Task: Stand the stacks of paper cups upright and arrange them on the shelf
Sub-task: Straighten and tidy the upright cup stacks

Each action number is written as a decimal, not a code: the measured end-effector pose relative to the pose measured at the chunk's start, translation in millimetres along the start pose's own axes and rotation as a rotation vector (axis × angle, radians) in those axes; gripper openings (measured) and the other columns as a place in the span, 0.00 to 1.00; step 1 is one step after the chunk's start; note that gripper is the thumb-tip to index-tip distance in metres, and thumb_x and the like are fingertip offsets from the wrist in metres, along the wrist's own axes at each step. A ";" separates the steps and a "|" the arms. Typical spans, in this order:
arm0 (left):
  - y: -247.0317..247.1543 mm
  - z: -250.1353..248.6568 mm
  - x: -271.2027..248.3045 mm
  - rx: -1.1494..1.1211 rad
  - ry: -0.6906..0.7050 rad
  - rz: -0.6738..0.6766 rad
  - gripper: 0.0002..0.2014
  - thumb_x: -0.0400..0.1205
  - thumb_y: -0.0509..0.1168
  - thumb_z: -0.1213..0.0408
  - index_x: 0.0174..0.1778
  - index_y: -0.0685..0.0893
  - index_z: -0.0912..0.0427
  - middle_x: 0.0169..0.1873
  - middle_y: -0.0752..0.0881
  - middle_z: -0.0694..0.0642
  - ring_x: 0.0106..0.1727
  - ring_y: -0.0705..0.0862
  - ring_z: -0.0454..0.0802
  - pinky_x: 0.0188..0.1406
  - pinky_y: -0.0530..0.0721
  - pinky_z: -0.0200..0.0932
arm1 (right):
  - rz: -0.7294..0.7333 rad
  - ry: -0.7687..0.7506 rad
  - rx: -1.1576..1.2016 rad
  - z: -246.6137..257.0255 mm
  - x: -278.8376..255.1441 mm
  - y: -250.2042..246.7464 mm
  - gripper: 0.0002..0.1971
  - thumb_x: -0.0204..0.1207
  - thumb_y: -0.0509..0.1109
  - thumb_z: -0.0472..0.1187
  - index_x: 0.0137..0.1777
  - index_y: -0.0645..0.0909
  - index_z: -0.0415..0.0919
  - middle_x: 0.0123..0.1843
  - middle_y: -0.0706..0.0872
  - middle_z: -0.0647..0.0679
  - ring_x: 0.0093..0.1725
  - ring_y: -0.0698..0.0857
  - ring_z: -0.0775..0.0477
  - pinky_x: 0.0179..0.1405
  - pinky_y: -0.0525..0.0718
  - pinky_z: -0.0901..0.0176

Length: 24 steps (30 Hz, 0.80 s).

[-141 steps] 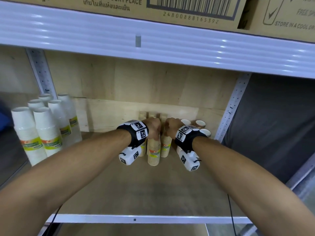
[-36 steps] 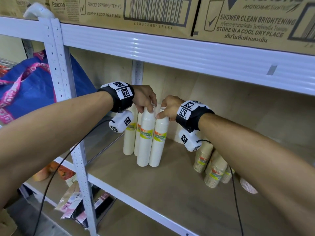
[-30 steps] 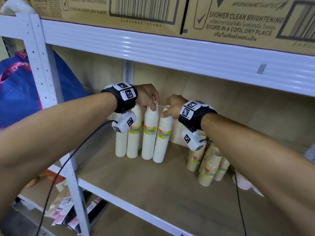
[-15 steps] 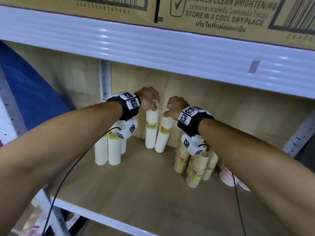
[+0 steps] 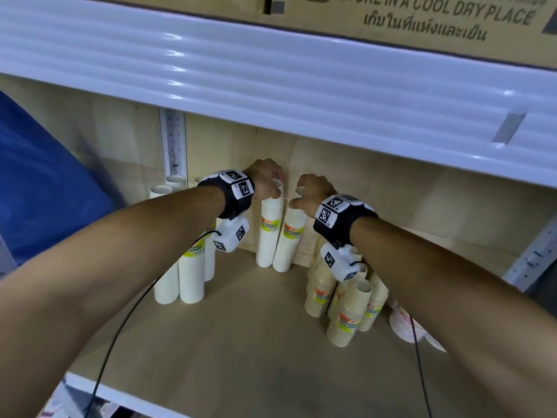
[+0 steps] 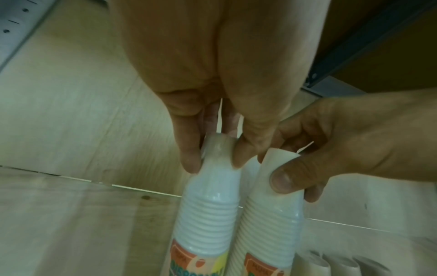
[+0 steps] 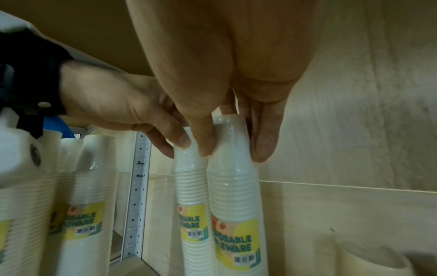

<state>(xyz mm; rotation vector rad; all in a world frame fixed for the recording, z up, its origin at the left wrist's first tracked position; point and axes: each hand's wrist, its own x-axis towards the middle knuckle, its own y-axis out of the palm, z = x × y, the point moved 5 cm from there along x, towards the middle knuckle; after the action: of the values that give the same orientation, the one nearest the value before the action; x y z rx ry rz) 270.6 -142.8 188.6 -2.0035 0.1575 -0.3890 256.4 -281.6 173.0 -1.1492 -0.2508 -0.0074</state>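
White cup stacks stand side by side at the shelf's back wall, left hand and right hand each pinching one top; more white stacks left, brown cup stacks right.

Above the working level I see a white ribbed beam, and on top of it sits a cardboard carton with the printed words "STORE IN A COOL DRY PLACE" and a line of Thai text. On my left there is a big blue bag, only partly in view. A perforated metal upright stands against the pale wooden back panel. A thin black cable hangs across the front.
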 end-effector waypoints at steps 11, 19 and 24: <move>1.7 0.1 18.0 -0.008 0.000 -0.020 0.26 0.80 0.70 0.68 0.76 0.76 0.56 0.75 0.75 0.55 0.72 0.76 0.54 0.58 0.74 0.38 | -0.054 0.002 0.001 2.5 14.3 3.9 0.26 0.74 0.74 0.44 0.70 0.73 0.39 0.68 0.81 0.41 0.65 0.81 0.39 0.63 0.82 0.46; -13.2 -4.7 9.4 -0.053 -0.021 -0.044 0.28 0.80 0.71 0.66 0.77 0.75 0.53 0.74 0.74 0.55 0.73 0.75 0.53 0.60 0.72 0.37 | -0.074 0.005 -0.052 4.0 12.0 -1.7 0.28 0.75 0.72 0.43 0.73 0.69 0.41 0.69 0.77 0.40 0.67 0.79 0.38 0.62 0.82 0.48; -35.7 -8.4 -7.8 -0.051 -0.027 -0.079 0.26 0.80 0.72 0.61 0.75 0.75 0.53 0.73 0.74 0.55 0.69 0.78 0.52 0.62 0.75 0.39 | -0.106 -0.001 -0.111 11.6 4.1 -13.5 0.25 0.78 0.69 0.46 0.73 0.69 0.40 0.69 0.72 0.38 0.65 0.80 0.34 0.59 0.81 0.48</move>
<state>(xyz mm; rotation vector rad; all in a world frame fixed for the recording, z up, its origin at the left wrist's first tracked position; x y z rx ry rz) 258.3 -131.8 222.2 -2.0687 0.0722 -0.4112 256.3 -276.2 190.5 -1.2456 -0.3156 -0.1156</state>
